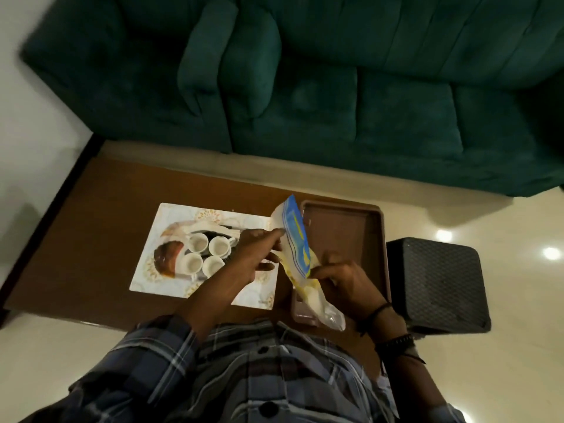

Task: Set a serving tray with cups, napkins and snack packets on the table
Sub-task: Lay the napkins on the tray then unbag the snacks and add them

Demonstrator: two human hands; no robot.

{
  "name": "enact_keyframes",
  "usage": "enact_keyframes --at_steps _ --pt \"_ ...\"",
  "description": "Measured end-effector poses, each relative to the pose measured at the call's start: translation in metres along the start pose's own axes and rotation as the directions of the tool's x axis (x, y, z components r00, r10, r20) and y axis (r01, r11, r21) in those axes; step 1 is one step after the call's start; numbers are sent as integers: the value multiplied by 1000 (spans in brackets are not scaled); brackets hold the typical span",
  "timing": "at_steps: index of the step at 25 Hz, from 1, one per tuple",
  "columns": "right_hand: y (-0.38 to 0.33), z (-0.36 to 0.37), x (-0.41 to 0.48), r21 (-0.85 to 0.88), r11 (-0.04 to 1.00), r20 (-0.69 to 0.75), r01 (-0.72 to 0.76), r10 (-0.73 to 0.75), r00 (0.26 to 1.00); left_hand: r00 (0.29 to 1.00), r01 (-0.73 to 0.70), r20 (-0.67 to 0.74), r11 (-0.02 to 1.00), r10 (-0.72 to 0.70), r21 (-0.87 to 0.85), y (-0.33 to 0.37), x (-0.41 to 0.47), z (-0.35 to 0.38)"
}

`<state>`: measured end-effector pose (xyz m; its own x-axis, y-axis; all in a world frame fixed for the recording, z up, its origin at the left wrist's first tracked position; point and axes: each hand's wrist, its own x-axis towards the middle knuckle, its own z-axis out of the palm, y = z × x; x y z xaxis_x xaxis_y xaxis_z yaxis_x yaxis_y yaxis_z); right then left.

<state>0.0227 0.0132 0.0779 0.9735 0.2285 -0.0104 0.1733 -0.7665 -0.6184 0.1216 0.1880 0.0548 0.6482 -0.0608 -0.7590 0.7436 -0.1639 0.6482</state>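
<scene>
The left hand [259, 254] is reaching across with its forefinger stretched along the snack packet [294, 236] and its thumb curling in below, so it is pinching the packet's left edge. The right hand [345, 280] is nipping the opposite edge lower down between thumb and fingertips. Holding it at two points is probably keeping the limp pouch taut and steerable. The packet is hanging slantwise in the air over the near left side of the serving tray [351, 227], touching nothing but the fingers. It is a thin, crinkly plastic pouch, printed blue and yellow on top and turning cloudy and translucent toward its lower end; it is likely going to flop if either pinch lets go. The tray beneath is lying bare where it shows: a brown rectangle with rounded corners, a raised lip and a smooth, matte-looking floor. Just to its left, four small white cups [198, 242] are standing mouth-up in a tight square on a pale, flower-patterned mat [171, 215], seemingly waiting their turn. No napkins are showing that I can make out. Both tray and mat are resting on a low brown wooden table [122, 209]. A dark, woven-textured stool [439, 279] is sitting off its right end, and a plush green sofa [305, 102] is standing beyond.
</scene>
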Motion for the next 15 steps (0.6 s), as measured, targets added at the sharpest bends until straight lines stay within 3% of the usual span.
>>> enact_keyframes --at_steps 6,9,13,15 --pt "-11 1 10 -41 995 -100 88 -92 991 984 -155 -65 980 164 121 16 -9 1" --pt "-4 -2 9 66 988 -102 -137 143 984 948 -290 -90 946 304 143 18 -7 1" --pt "-9 -12 12 433 884 -224 -177 296 928 880 -470 61 882 470 -11 18 -17 7" --pt "-19 -17 24 623 750 -143 -222 388 910 840 -541 80 839 536 59 16 -21 12"
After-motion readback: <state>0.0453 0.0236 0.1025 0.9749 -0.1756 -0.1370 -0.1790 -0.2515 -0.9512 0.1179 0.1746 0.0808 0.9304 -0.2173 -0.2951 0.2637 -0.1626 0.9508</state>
